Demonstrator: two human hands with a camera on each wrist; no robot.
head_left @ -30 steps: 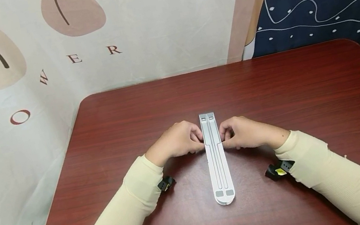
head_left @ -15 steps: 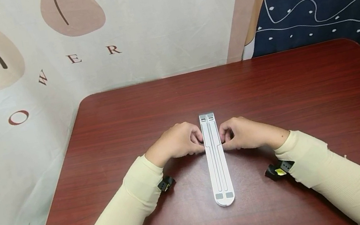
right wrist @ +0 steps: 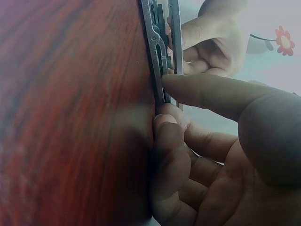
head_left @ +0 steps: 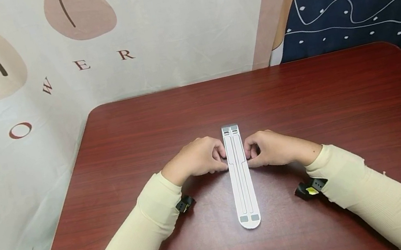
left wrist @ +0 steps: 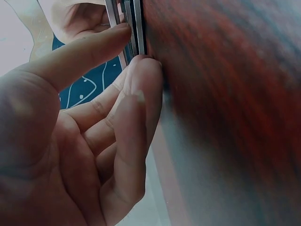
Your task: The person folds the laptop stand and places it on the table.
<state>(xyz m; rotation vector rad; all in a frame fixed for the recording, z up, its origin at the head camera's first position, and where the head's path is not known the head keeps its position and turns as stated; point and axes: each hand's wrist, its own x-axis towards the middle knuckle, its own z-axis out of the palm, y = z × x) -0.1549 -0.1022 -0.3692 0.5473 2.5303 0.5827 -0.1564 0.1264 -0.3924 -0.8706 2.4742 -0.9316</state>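
A folded silver laptop stand (head_left: 241,180) lies lengthwise on the table, its rounded end toward me and grey pads at both ends. On its left edge, the thumb and curled fingers of my left hand (head_left: 202,156) pinch the side. My right hand (head_left: 274,146) grips the opposite edge in the same way. From the left wrist view, the stacked metal bars of the stand (left wrist: 134,28) show between thumb and fingers. A hinged joint on the stand's side (right wrist: 157,47) appears in the right wrist view, above the right thumb. The underside of the stand is hidden.
The dark red wood table (head_left: 167,117) reaches back to a pale printed cloth (head_left: 183,25) and a navy cloth with white trees (head_left: 358,16). Black wrist straps (head_left: 185,204) sit on both cream sleeves.
The stand's near end has shifted slightly left, and the lower layer that showed beneath its rounded tip has gone out of sight. Both hands stay nearly in place at its sides.
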